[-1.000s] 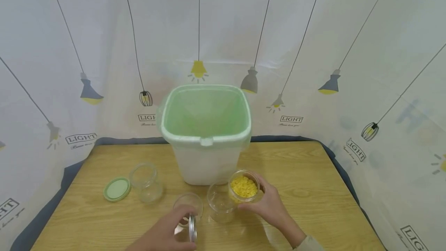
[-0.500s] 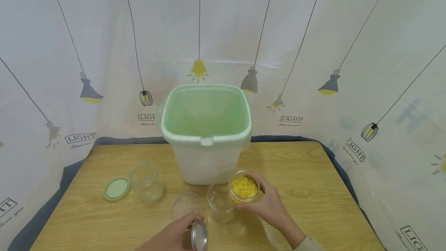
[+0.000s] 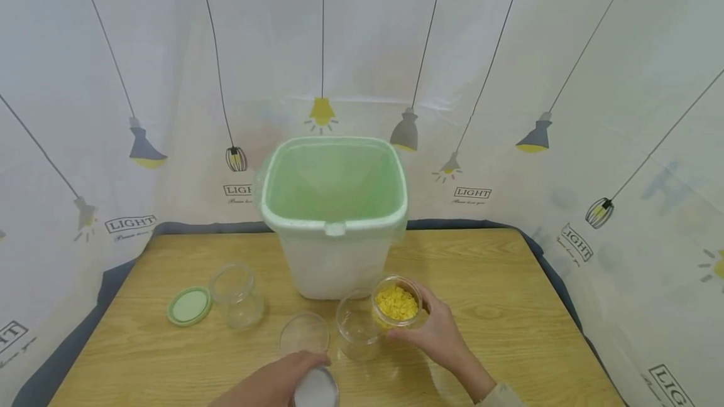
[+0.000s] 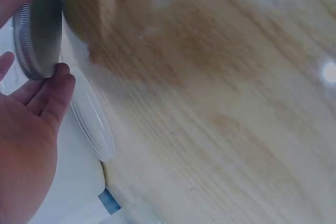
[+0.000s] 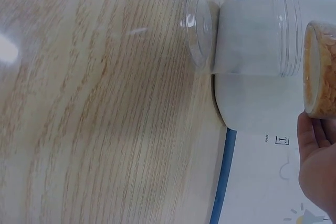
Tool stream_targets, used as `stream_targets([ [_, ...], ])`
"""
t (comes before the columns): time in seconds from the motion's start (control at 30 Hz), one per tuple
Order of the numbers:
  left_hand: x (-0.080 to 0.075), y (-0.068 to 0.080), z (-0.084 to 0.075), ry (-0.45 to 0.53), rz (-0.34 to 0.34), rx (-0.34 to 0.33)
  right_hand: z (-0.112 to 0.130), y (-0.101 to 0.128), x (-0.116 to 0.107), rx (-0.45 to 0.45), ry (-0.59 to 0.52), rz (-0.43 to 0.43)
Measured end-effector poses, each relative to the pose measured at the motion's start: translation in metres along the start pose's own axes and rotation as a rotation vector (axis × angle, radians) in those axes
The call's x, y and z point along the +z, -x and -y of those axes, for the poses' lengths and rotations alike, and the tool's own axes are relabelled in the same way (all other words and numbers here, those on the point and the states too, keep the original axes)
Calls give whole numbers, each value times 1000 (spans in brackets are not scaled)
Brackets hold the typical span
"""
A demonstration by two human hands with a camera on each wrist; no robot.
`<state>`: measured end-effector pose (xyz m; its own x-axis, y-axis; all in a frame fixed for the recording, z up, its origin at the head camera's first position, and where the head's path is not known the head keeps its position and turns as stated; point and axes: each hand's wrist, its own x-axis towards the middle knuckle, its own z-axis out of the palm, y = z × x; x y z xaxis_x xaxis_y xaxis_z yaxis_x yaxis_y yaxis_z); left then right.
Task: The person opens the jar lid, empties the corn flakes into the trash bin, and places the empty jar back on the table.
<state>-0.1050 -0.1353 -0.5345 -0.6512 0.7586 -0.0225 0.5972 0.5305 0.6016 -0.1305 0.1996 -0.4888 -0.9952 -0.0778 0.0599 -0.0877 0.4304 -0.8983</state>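
Observation:
At the near edge of the head view my left hand (image 3: 271, 382) grips a round silver screw lid (image 3: 315, 388), its flat face turned up toward the head camera. The left wrist view shows the ribbed rim of this lid (image 4: 44, 27) between thumb and fingers. My right hand (image 3: 438, 335) holds a small clear jar of yellow flakes (image 3: 397, 304), mouth tilted toward the head camera. From the right wrist, the jar of flakes (image 5: 321, 72) is raised above the table. Beside it stands a clear jar (image 5: 252, 30) with a threaded open mouth. A clear round disc (image 3: 304, 331) lies past my left fingers.
Behind the jars stands a tall white bin (image 3: 339, 262) with a pale green rim and lining. To the left are another open clear jar (image 3: 240, 303) and a green-rimmed lid (image 3: 189, 306) lying flat. A printed curtain (image 3: 481, 49) surrounds the wooden table (image 3: 498, 294).
My left hand has drawn slightly toward the near edge and turned the silver lid from edge-on to face up. The right hand and its jar have stayed in place.

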Motion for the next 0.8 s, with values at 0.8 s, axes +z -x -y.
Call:
stream_targets([
  [0.8,9,-5,-5,-386,5,132,-2,-1,0,18,-8,-3],
])
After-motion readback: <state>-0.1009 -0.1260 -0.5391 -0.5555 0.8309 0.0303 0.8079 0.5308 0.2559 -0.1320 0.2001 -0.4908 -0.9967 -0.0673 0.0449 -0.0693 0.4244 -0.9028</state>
